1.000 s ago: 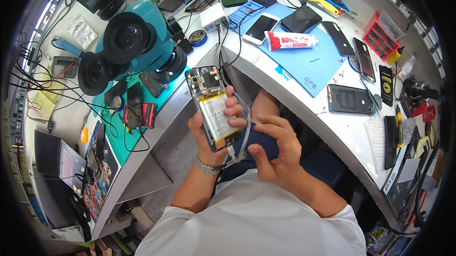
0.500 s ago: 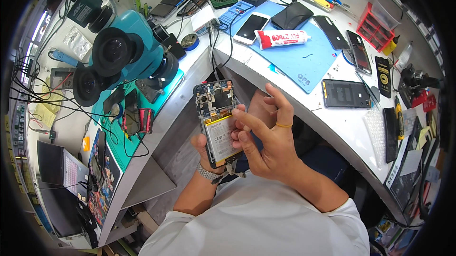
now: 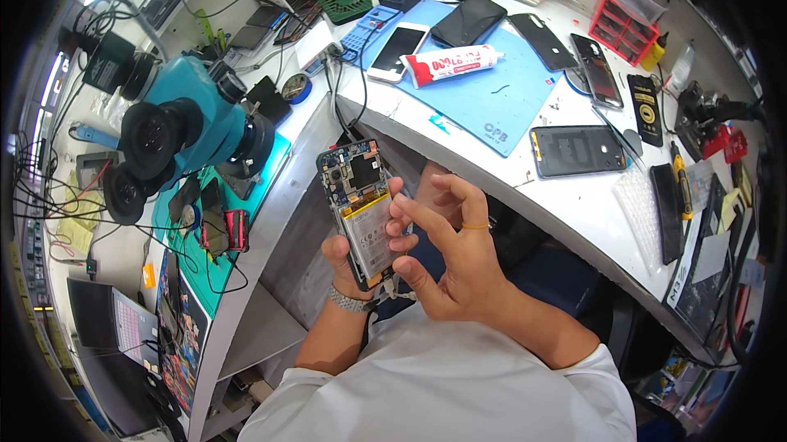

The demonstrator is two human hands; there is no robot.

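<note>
My left hand (image 3: 343, 266) is wrapped round a smartphone with its back off, thumb along one long edge and fingertips over the other. The phone's circuit board (image 3: 354, 170) shows at the top end. Below it sits a silver battery (image 3: 368, 233) with a yellow strip along its upper edge. A flex cable hangs at the bottom end, partly hidden by my wrist. My right hand (image 3: 463, 266), with a yellow ring, hovers beside the phone's right edge. Its thumb and fingers are apart, and the index fingertip is close to my left fingertips; whether they touch, I cannot tell.
A teal microscope (image 3: 201, 102) stands on the left bench above a green mat (image 3: 211, 286). On the right bench, a blue mat (image 3: 500, 106) carries a red-and-white tube (image 3: 451, 65) and a white-framed phone (image 3: 398, 53). A detached phone back cover (image 3: 578, 150) lies near the bench edge.
My right thumb has moved away from the phone, and the right hand has opened slightly. The phone stays in my left hand; the whole view has shifted with my head.
</note>
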